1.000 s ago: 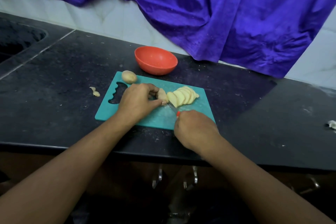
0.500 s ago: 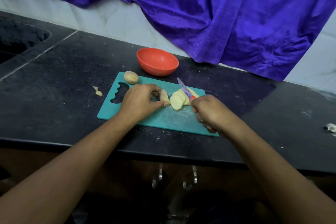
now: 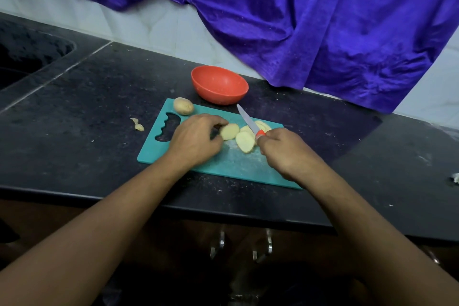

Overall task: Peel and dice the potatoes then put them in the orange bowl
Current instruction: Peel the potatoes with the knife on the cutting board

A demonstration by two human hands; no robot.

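Observation:
A teal cutting board (image 3: pixel 223 164) lies on the black counter. Several pale potato slices (image 3: pixel 244 141) lie in a row near its middle. My left hand (image 3: pixel 196 139) pinches the end piece of the peeled potato (image 3: pixel 229 131) at the left of the row. My right hand (image 3: pixel 285 150) grips the orange handle of a small knife (image 3: pixel 247 120), its blade lifted and pointing away over the slices. A whole unpeeled potato (image 3: pixel 183 106) sits on the board's far left corner. The orange bowl (image 3: pixel 219 84) stands empty just behind the board.
A scrap of peel (image 3: pixel 137 125) lies on the counter left of the board. A dark sink (image 3: pixel 27 54) is at the far left. Purple cloth (image 3: pixel 310 20) hangs over the tiled wall behind. A small white scrap (image 3: pixel 455 177) lies at the right edge.
My right hand moved from the board's near edge to the right of the slices, and the knife blade swung up off the potato. One slice fell flat. My left hand stayed on the end piece.

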